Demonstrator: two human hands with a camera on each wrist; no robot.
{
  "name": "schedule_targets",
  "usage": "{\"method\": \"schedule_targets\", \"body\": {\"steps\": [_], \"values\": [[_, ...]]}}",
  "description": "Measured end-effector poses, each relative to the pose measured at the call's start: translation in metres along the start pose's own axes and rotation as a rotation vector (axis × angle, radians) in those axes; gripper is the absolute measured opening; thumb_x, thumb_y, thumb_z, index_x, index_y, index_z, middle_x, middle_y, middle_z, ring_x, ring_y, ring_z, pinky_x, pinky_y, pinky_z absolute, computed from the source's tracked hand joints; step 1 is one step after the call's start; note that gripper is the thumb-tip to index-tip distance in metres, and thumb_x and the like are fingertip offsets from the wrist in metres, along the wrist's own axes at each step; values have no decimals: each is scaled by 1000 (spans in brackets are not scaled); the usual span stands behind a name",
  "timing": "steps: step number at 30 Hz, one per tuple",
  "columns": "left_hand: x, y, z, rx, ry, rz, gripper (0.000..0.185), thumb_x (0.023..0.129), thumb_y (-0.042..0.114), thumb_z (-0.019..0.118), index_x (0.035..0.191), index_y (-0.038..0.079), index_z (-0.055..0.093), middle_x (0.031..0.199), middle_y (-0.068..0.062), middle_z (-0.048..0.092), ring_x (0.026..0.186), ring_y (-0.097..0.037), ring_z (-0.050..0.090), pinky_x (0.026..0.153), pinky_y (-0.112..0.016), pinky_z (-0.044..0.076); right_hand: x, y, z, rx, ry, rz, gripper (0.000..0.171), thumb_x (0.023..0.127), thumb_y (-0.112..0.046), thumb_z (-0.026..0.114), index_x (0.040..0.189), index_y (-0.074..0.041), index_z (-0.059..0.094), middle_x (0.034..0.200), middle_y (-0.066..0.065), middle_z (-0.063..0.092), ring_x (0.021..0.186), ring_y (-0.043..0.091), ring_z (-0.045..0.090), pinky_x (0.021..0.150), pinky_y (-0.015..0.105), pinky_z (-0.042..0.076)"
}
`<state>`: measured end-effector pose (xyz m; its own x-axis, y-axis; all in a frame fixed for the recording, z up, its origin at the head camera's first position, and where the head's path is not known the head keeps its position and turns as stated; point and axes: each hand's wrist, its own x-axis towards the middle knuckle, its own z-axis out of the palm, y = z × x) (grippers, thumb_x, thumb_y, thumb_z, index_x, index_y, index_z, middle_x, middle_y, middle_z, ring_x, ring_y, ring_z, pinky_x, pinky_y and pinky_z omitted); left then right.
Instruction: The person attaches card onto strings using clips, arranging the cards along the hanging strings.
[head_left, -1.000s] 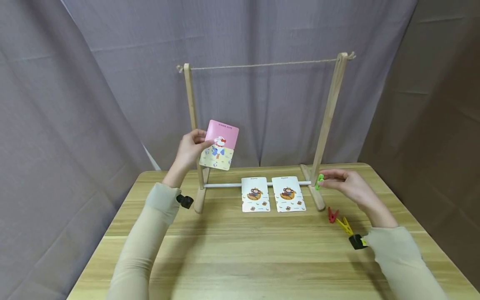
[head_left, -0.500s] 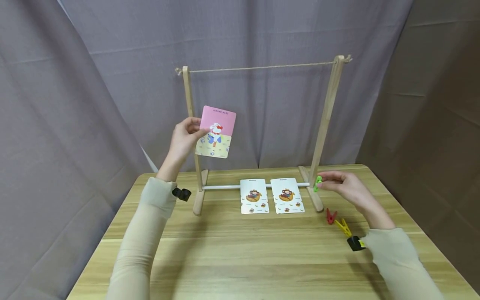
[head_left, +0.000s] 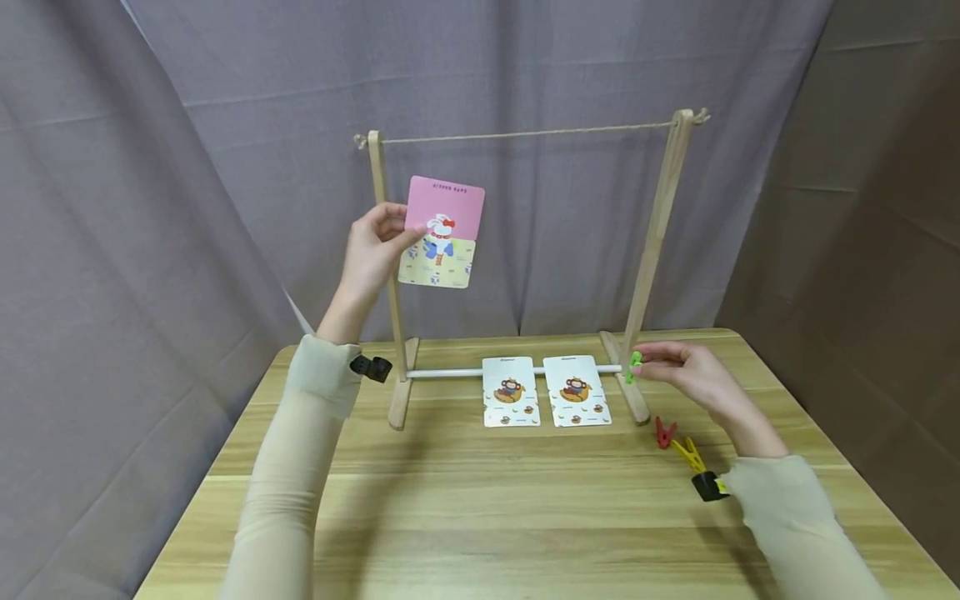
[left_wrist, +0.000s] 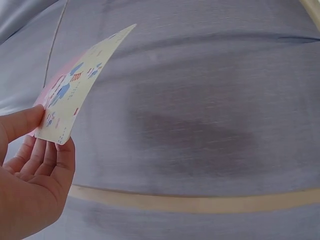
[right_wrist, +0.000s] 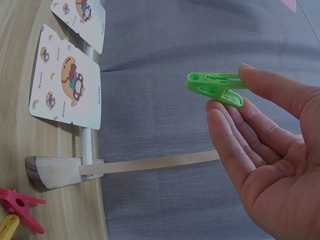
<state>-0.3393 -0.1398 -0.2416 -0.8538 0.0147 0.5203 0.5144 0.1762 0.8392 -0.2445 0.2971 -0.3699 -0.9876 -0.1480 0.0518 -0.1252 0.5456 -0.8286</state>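
Observation:
My left hand (head_left: pixel 372 250) pinches a pink and yellow card (head_left: pixel 442 233) with a rabbit picture by its left edge, thumb in front. The card is upright, a little below the string (head_left: pixel 525 134) and near the left post of the wooden frame (head_left: pixel 380 175). In the left wrist view the card (left_wrist: pixel 75 90) is seen at a slant. Beside the foot of the right post, my right hand (head_left: pixel 693 379) holds a green clothespin (head_left: pixel 634 367) between thumb and fingers. The right wrist view shows the green clothespin (right_wrist: pixel 212 86) by its handle ends in that hand.
Two white monkey cards (head_left: pixel 512 392) (head_left: pixel 577 390) lean on the frame's white bottom rod (head_left: pixel 446 373). A red clothespin (head_left: pixel 664 433) and a yellow clothespin (head_left: pixel 688 454) lie on the wooden table (head_left: pixel 480 517) below my right hand. A grey curtain (head_left: pixel 585 225) hangs behind.
My left hand has raised the rabbit card from near the bottom rod toward the string. The right hand has stayed nearly in place with the green clothespin.

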Motion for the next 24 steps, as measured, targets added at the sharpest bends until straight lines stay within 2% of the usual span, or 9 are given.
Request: {"method": "schedule_targets", "body": {"steps": [5,9,12,18,24], "values": [[4,8,1,-10,12,33,27,90,11,77,112,1,65,90,-9,72,79,-16,67,72,-25,55,0,0,1,5,0,6,60,95,-37,71,139,1,56,131,22,63,105,7,59,103,53,43],[7,10,2,-39,21,40,26,90,10,77,112,1,65,92,-8,72,80,-16,68,75,-25,56,0,-1,0,3,0,10,61,95,-38,71,140,0,56,133,21,62,108,11,59,103,55,43],[9,10,3,-64,35,50,25,91,10,76,112,2,65,93,-7,72,82,-16,67,75,-25,55,0,0,0,3,2,11,61,95,-38,71,139,0,56,132,21,63,107,10,60,103,54,43],[17,9,6,-180,83,66,24,91,6,75,112,3,65,95,-7,72,85,-17,65,77,-25,55,1,1,0,8,12,6,59,95,-36,72,138,1,57,127,20,66,99,2,61,102,50,44],[22,8,6,-225,104,52,26,91,6,75,114,3,65,97,-7,71,86,-18,65,79,-26,55,1,0,0,-13,14,-5,58,95,-35,72,137,2,58,126,19,67,98,1,62,97,39,47]]}}
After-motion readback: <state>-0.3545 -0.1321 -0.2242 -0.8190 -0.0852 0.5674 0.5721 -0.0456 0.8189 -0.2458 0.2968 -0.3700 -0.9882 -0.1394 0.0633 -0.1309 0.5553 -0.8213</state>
